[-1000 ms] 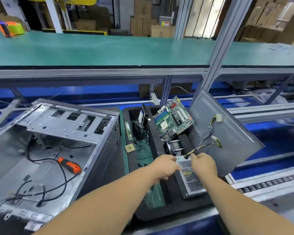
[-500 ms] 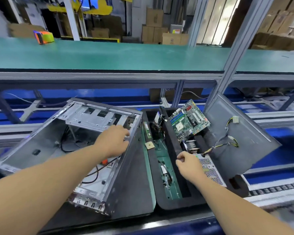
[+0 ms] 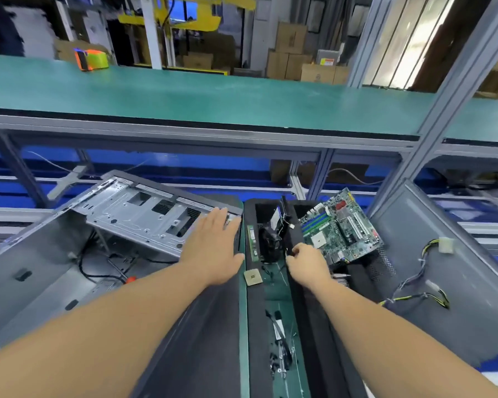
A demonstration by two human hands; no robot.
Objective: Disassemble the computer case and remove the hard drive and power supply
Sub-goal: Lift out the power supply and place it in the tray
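Nearest: loose screws and small black bits point(image 3: 281, 354) scattered on the green strip down the middle of the black foam tray point(image 3: 316, 326). Further up that strip, a CPU chip point(image 3: 252, 277) lies flat, just beside the left wrist. Left hand point(image 3: 213, 248) is flat, fingers straight, palm down on the top right edge of the computer case point(image 3: 69, 254), which lies on its side, open face up, left of the tray. Inside the case: black cables and an orange-handled screwdriver point(image 3: 131, 279), mostly hidden under the left forearm. Drive cage point(image 3: 144, 214) sits at the far end of the case, just past the fingertips; no drive visible in it. Right hand point(image 3: 306, 262) is over the tray's centre divider, fingers curled; it looks like it's pinching thin wires point(image 3: 285, 248) by the black fan/cooler point(image 3: 269, 242), but can't tell for sure. RAM stick point(image 3: 252, 239) stands along the tray's left wall between the two hands. Motherboard point(image 3: 339, 225) leans tilted in the right compartment, just beyond the right hand. Power supply is only partly visible: mesh corner point(image 3: 383, 265) right of the right forearm, its yellow/black cable bundle point(image 3: 414, 288) draped over the grey side panel point(image 3: 457, 282) leaning at the tray's right. Beyond: green desk point(image 3: 184, 96) with an orange-green object point(image 3: 91, 60), cardboard boxes point(image 3: 291, 56) behind.
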